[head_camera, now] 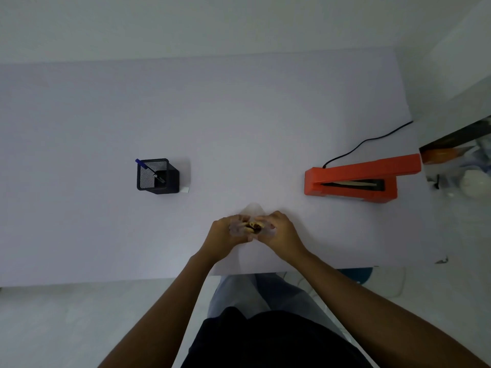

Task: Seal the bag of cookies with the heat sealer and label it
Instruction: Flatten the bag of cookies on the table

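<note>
A pale desk [239, 115] carries everything. Near its front edge, the left hand [225, 232] and right hand [281, 231] pinch the bag [253, 224] between them. Sealer [356, 179] lies beyond the right hand; pen holder [156, 176] beyond the left.

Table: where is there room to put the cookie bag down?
Bare table lies between the pen holder and the orange heat sealer, and behind both. Near the front edge both hands grip the bag.
</note>
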### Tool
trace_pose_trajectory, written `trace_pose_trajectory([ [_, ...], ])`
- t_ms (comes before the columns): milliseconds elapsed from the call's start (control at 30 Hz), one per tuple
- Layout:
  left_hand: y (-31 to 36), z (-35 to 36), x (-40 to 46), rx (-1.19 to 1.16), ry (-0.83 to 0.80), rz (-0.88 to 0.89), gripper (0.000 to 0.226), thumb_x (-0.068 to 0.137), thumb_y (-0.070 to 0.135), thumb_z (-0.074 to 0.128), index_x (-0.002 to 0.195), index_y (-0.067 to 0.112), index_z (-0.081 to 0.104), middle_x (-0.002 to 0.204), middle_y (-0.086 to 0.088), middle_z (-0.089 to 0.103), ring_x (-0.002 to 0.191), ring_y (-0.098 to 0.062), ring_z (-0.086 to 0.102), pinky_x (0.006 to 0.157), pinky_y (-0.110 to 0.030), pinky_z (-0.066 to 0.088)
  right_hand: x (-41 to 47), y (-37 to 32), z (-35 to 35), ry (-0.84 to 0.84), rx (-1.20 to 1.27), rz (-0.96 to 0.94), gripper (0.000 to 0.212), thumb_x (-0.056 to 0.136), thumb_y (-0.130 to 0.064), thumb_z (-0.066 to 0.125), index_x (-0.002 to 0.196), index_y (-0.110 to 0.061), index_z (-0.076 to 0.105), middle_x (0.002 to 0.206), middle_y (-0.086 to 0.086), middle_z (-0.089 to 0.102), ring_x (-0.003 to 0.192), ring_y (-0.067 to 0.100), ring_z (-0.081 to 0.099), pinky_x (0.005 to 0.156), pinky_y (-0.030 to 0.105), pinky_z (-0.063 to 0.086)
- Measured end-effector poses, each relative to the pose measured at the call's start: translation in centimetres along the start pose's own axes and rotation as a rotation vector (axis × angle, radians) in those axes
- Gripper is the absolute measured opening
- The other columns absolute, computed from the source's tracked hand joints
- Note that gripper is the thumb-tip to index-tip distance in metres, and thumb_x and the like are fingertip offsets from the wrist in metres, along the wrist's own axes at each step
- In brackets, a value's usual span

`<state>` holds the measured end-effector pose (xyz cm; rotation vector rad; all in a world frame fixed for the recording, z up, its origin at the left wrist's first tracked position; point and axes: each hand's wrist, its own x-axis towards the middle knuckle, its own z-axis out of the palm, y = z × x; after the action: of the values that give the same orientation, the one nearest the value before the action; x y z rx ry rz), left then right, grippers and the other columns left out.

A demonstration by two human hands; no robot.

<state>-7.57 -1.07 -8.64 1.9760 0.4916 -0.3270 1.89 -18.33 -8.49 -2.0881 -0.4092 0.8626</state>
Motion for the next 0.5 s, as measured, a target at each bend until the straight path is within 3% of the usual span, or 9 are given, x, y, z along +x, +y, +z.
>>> trace_pose_trajectory([
  [67, -0.2, 0.0, 0.0, -0.015, 0.021, -0.018, 0.045, 0.079, 0.050, 0.071, 0.114, 0.022, 0.070, 0.107, 0.005, 0.072, 0.097, -0.013, 0.066, 0.092, -0.035, 0.055, 0.1, 0.0, -0.1, 0.019, 0.006, 0.022, 0.032, 0.080, -0.025, 0.081, 0.103, -0.006, 0.071, 0.088, -0.006, 0.061, 0.075, 0.003, 0.060, 0.070, 0.010, 0.046],
  [133, -0.4, 0.1, 0.0, -0.031, 0.016, -0.035, 0.039, 0.081, 0.050, 0.071, 0.111, 0.025, 0.072, 0.105, 0.007, 0.073, 0.094, -0.010, 0.066, 0.091, -0.034, 0.055, 0.1, -0.1, -0.2, 0.032, -0.010, 0.003, 0.028, 0.081, -0.023, 0.081, 0.098, -0.003, 0.072, 0.084, -0.006, 0.058, 0.071, 0.001, 0.057, 0.068, 0.011, 0.044],
  [300, 0.1, -0.1, 0.0, -0.075, 0.043, 0.004, 0.025, 0.082, 0.032, 0.076, 0.104, 0.021, 0.077, 0.102, 0.008, 0.075, 0.089, -0.004, 0.068, 0.085, -0.020, 0.055, -0.1, 0.7, -0.4, 0.044, -0.015, -0.088, 0.024, 0.077, -0.019, 0.084, 0.095, -0.005, 0.076, 0.091, 0.000, 0.062, 0.081, 0.014, 0.057, 0.074, 0.009, 0.042],
  [367, 0.0, -0.2, -0.1, -0.097, 0.033, 0.003, 0.026, 0.081, 0.038, 0.076, 0.102, 0.022, 0.077, 0.099, 0.011, 0.074, 0.086, 0.000, 0.068, 0.081, -0.016, 0.052, -0.4, 0.7, -0.6, 0.041, 0.004, -0.118, 0.024, 0.078, -0.017, 0.083, 0.097, -0.005, 0.077, 0.093, 0.003, 0.066, 0.085, 0.016, 0.060, 0.078, 0.014, 0.045],
  [500, -0.3, -0.4, -0.1, -0.126, 0.009, -0.020, 0.040, 0.080, 0.052, 0.070, 0.106, 0.023, 0.077, 0.100, 0.010, 0.075, 0.088, -0.005, 0.069, 0.084, -0.026, 0.057, -0.5, 0.8, -1.0, 0.019, 0.058, -0.119, 0.025, 0.081, -0.017, 0.080, 0.102, -0.005, 0.077, 0.101, 0.011, 0.073, 0.092, 0.021, 0.066, 0.084, 0.023, 0.051],
])
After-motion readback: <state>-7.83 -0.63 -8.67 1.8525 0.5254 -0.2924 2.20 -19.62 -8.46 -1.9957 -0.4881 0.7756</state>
